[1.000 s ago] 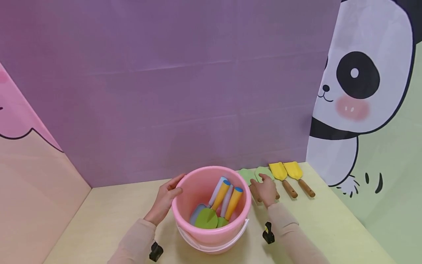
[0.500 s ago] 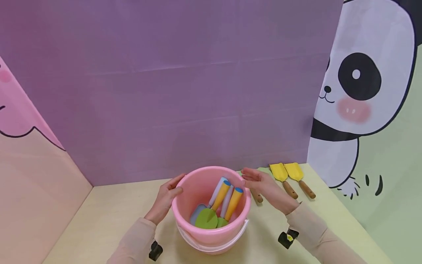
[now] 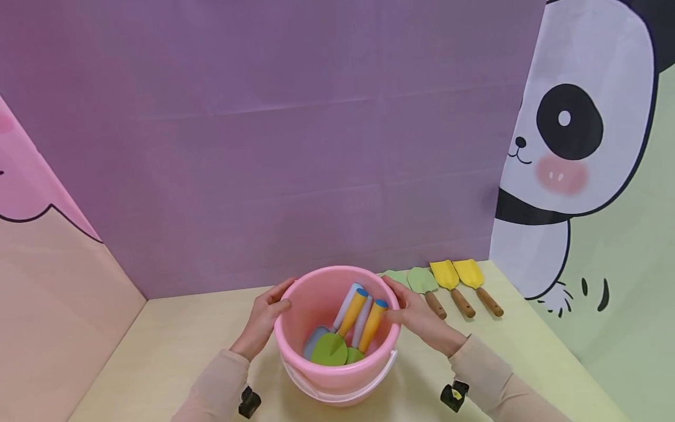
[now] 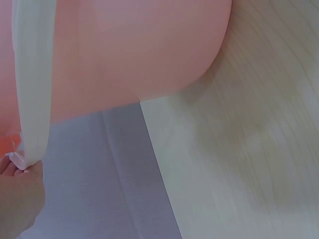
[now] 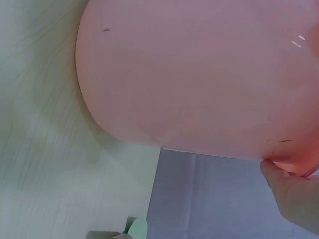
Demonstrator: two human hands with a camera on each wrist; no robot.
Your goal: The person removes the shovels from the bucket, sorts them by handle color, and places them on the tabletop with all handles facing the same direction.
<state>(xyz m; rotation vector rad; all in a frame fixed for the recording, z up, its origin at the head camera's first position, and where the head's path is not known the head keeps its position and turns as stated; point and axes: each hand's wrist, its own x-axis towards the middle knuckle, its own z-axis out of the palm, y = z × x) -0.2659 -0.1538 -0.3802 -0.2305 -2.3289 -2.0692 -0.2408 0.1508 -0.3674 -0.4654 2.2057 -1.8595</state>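
A pink bucket stands upright on the table, its white bail handle hanging down in front. Inside lean toy shovels: a pair with yellow handles and green blades, and others with pale lavender handles and a grey-blue blade. My left hand grips the rim on the left, thumb over the edge. On the opposite side my right hand holds the rim, thumb inside near a yellow handle. In the right wrist view, the right hand's fingers press under the rim.
Right of the bucket lie two yellow shovels with wooden handles and a pale green shovel. Another pale green blade is partly hidden by the right hand. A purple backdrop rises behind the table.
My right hand has left the pale green shovels, moved left and taken hold of the bucket's right rim. The left hand and the bucket have stayed in place.
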